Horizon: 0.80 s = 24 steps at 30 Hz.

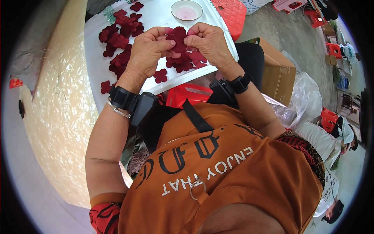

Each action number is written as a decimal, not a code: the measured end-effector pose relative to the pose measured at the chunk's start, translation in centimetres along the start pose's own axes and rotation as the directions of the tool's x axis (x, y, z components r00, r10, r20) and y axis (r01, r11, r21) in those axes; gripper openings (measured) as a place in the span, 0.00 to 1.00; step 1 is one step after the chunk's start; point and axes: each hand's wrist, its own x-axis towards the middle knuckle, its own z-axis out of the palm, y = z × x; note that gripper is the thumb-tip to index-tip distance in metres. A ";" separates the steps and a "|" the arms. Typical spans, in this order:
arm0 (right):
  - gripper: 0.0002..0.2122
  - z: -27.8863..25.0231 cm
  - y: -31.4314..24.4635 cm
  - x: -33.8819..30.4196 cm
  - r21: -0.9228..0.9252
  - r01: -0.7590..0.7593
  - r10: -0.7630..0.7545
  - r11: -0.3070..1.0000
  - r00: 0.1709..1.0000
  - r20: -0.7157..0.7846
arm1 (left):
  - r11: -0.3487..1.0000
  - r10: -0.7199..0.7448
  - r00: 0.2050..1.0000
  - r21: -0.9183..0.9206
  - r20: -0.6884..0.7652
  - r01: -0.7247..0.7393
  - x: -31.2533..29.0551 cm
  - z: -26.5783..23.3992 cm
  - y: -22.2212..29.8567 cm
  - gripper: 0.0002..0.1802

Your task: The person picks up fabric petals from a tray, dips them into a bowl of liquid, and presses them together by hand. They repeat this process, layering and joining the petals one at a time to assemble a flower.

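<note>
Between both hands, above a white tray [93, 66], a dark red fabric flower piece [179, 36] is held up. My left hand [150, 48] pinches its left edge between thumb and fingers. On the opposite edge, my right hand [210, 45] is closed with thumb against forefinger. Fingertips of both hands look stained pink. Below the hands lies a pile of red petal pieces [181, 63]. A single loose flower piece [160, 76] rests near the tray's front edge. Left of my left hand, many dark red flower pieces [119, 39] are spread in a long heap.
A white bowl [186, 11] with a little pinkish liquid stands at the tray's far side. Red plastic stools [231, 17] are beyond the tray. To the right are a cardboard box [278, 74] and clear plastic bags [306, 93]. Other people [344, 130] sit farther right.
</note>
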 end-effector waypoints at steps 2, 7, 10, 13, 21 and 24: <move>0.07 0.1 0.0 0.0 -0.099 0.063 -0.065 0.993 0.998 -0.016 | 1.000 -0.006 1.000 -0.010 -0.009 0.006 0.0 0.0 0.0 0.13; 0.09 0.7 -1.2 -0.5 -0.025 0.029 -0.030 0.999 0.998 -0.055 | 0.991 0.040 0.999 0.130 0.002 -0.040 0.0 0.0 -0.3 0.12; 0.09 0.8 -1.0 -0.4 -0.044 0.051 -0.052 0.998 0.999 -0.013 | 0.975 0.058 0.998 0.215 -0.002 -0.056 -0.1 0.2 -0.3 0.12; 0.10 0.9 -1.0 -0.4 -0.033 0.041 -0.040 0.999 0.999 0.025 | 0.974 0.055 0.998 0.219 -0.012 -0.051 -0.2 0.3 -0.4 0.12; 0.11 0.9 -1.1 -0.5 -0.086 -0.003 0.007 0.996 0.999 0.047 | 0.945 0.130 0.992 0.304 -0.003 -0.123 -0.1 0.2 -0.8 0.11; 0.10 1.0 -0.9 -0.5 -0.063 -0.012 0.015 0.998 0.999 0.041 | 0.954 0.118 0.993 0.279 -0.012 -0.110 -0.4 0.4 -0.6 0.10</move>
